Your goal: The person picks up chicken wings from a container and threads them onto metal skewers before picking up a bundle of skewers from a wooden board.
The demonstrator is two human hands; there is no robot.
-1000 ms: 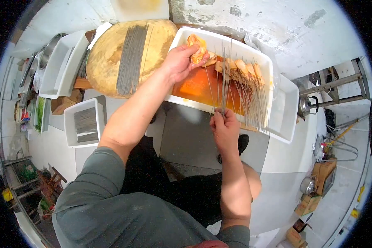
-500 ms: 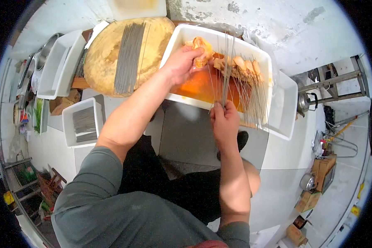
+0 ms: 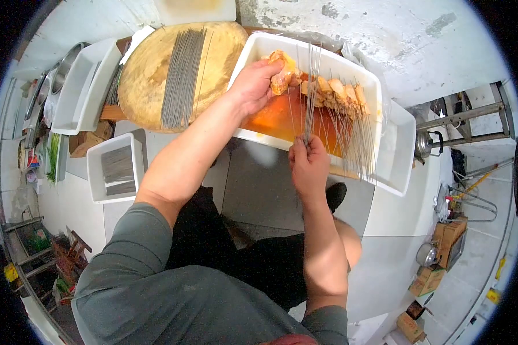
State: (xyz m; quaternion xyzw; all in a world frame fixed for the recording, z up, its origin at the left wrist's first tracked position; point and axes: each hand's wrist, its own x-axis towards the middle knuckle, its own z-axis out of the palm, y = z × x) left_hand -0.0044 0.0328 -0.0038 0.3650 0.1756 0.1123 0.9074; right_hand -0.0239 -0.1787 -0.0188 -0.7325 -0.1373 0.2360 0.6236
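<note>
My left hand (image 3: 256, 85) is closed round a piece of orange-stained raw meat (image 3: 282, 73), held over the left part of a white tub (image 3: 258, 43). Thin metal skewers (image 3: 309, 112) stand in a bunch in my right hand (image 3: 308, 164), its fingers pinched round their lower ends at the tub's near edge. One skewer slants up from that hand to the meat. Threaded skewers of meat (image 3: 339, 95) lie in a row on the tub's right side, their bare ends over the near rim. Orange-red liquid (image 3: 273, 121) covers the tub's floor.
Left of the tub, a round wooden chopping block (image 3: 144, 80) bears a pile of bare skewers (image 3: 182, 80). A small white bin (image 3: 135, 158) with more skewers stands on the floor. Another white tub (image 3: 69, 109) is further left. A kettle (image 3: 425, 144) stands at the right.
My right hand has shifted slightly up and left with the skewers. My left hand keeps hold of the meat in nearly the same place.
</note>
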